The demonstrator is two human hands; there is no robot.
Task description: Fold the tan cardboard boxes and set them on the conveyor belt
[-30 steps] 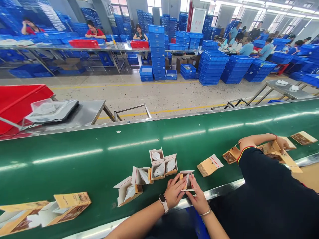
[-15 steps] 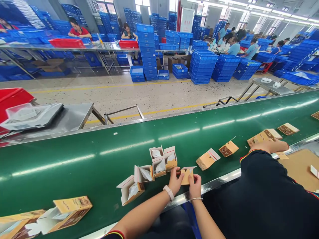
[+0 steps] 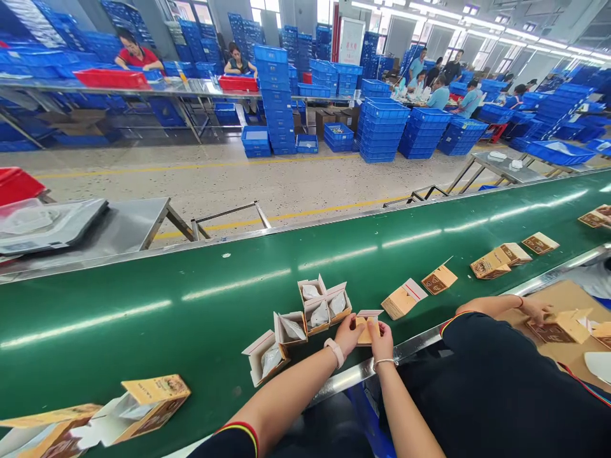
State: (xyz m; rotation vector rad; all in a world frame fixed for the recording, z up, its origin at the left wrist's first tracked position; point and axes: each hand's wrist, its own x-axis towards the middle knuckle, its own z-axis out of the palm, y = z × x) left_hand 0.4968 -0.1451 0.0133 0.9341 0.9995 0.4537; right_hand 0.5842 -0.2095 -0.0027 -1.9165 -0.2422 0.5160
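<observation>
My left hand [image 3: 347,334], with a white watch band on the wrist, and my right hand [image 3: 380,340], with a thin bracelet, hold a small kraft cardboard box [image 3: 367,329] from both sides on the green conveyor belt [image 3: 200,305]. Its flaps stand open and my fingers hide part of it. Just left of my left hand stand several open white-lined boxes [image 3: 317,312] holding white pouches. A flat printed carton [image 3: 157,404] lies at the lower left, and a folded tan carton [image 3: 401,299] lies to the right of my hands.
A co-worker's dark sleeve and hand [image 3: 532,310] reach over a brown cardboard sheet [image 3: 568,299] at the right, near more printed cartons. A steel rail edges the belt's near side. Beyond the belt are steel tables, a yellow-lined floor and stacks of blue crates.
The view has swung slightly, shifting the belt items. My hands have closed in on the small box, and its top flap looks lower. The co-worker's hand has moved down onto the cardboard sheet.
</observation>
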